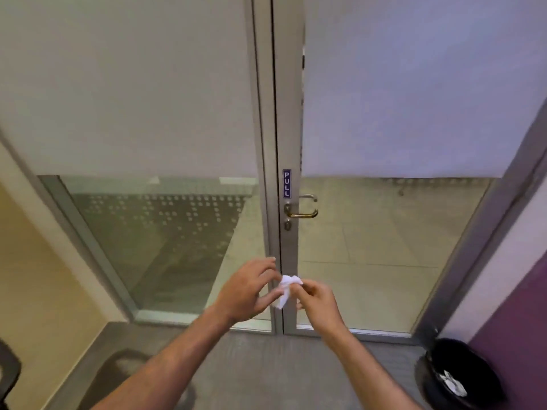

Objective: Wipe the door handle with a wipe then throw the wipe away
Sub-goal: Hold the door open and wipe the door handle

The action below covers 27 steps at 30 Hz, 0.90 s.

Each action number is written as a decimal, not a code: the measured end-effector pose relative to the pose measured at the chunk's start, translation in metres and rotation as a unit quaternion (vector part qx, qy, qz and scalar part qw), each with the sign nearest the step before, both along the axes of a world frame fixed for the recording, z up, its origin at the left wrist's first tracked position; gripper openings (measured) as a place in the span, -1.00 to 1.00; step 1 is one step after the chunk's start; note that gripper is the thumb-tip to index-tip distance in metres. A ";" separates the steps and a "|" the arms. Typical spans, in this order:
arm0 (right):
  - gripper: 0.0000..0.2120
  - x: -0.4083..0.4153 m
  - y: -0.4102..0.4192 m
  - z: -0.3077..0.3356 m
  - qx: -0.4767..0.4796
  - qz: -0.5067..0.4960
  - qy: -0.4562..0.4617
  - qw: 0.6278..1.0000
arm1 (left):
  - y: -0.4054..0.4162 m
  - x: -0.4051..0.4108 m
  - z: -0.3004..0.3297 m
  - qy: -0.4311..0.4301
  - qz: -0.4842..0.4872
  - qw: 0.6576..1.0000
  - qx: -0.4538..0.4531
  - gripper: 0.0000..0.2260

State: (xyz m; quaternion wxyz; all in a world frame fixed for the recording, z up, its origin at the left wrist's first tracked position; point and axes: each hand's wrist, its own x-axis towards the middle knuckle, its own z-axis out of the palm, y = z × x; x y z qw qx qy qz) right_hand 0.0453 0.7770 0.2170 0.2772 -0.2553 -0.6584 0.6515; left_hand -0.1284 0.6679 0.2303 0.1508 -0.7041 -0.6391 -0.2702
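A brass lever door handle (303,213) sticks out to the right from the grey frame of a glass door, under a blue PULL sticker (286,184). Well below the handle, both my hands meet on a crumpled white wipe (286,289). My left hand (250,290) touches its left side with spread fingers. My right hand (315,298) pinches its right side between thumb and fingers. The wipe is not touching the handle.
A black waste bin (457,377) with white paper inside stands on the floor at the lower right, against a purple wall (515,335). A dark chair part (9,371) shows at the lower left. The glass door leaves are frosted above, clear below.
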 end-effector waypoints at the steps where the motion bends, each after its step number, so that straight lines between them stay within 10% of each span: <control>1: -0.83 0.002 0.018 0.003 0.002 -0.030 0.000 1.000 | 0.021 -0.002 0.009 0.007 -0.003 1.000 -0.012 -0.74; 18: -0.89 -0.102 0.234 -0.033 -0.095 -0.270 0.066 0.956 | 0.316 -0.189 0.102 0.320 -0.113 0.936 -0.088 -0.43; 27: -0.91 -0.179 0.342 -0.054 0.076 -0.365 -0.110 0.921 | 0.433 -0.265 0.103 0.461 -0.097 0.882 -0.010 -0.46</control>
